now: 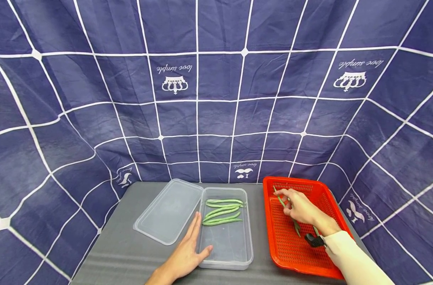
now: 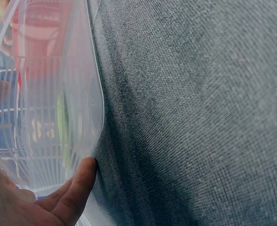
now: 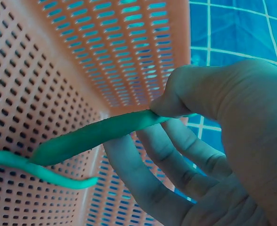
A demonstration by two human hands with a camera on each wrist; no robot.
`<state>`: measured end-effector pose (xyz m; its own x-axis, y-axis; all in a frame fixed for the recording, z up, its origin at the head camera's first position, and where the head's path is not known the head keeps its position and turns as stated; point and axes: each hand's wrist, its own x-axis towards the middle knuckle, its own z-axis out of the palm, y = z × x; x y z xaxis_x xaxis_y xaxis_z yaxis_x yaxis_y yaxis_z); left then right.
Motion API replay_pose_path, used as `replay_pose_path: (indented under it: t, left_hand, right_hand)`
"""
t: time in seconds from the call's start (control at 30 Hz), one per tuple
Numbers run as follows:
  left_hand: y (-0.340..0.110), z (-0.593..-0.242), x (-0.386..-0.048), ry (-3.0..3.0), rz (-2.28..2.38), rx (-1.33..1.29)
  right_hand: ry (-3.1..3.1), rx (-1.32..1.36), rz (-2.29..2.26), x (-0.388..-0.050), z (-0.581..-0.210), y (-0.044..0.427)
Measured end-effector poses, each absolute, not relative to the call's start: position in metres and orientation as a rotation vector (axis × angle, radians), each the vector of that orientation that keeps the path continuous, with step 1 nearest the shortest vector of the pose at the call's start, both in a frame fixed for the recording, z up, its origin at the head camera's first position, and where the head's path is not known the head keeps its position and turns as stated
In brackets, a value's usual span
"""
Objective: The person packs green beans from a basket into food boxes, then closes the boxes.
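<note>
Where the right hand (image 1: 299, 208) hung: over the far left part of the red basket (image 1: 267, 221), thumb and fingers pinching one green bean (image 3: 101, 135).
Held bean, form: slender, tapered, slightly rough-skinned, slanting above the basket's inside.
Red basket, make: moulded plastic, rectangular with rounded corners; rows of slots through the sides, small holes across the floor.
Red basket, contents: a few loose beans (image 1: 297, 228), partly hidden by the right arm.
Left hand (image 1: 186, 255): fingers extended and together along the clear container's left wall, thumb apart at the near end, nothing gripped.
Clear container (image 1: 225, 264): thin translucent plastic, deep oblong, rounded corners, ribbed wall pattern in the left wrist view.
Clear container, contents: several green pods (image 1: 221, 214), long and gently curved, laid crosswise side by side in the far half.
Lid (image 1: 170, 211): flat, frosted, raised rim; lay askew left of the container.
Table covering (image 1: 113, 257): grey, finely woven.
Backdrop (image 1: 216, 118): blue cloth, white grid, soft folds.
Right arm: cream sleeve (image 1: 355, 257), black wrist device (image 1: 314, 240).
</note>
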<state>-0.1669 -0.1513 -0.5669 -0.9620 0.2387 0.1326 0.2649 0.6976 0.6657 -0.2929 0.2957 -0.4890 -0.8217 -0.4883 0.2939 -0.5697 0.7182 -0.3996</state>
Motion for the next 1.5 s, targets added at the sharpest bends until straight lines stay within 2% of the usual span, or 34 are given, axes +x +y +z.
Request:
replay_pose_path:
  t: [0.67, 1.5]
  left_hand:
    - [-0.151, -0.567, -0.167, -2.871, -1.123, -0.412]
    - [-0.15, -0.566, -0.167, -2.878, -1.135, -0.4]
  right_hand:
    - [-2.663, 0.935, 0.73, -0.283, -0.471, 0.269]
    - [-2.708, 0.952, 0.634, -0.275, -0.468, 0.245]
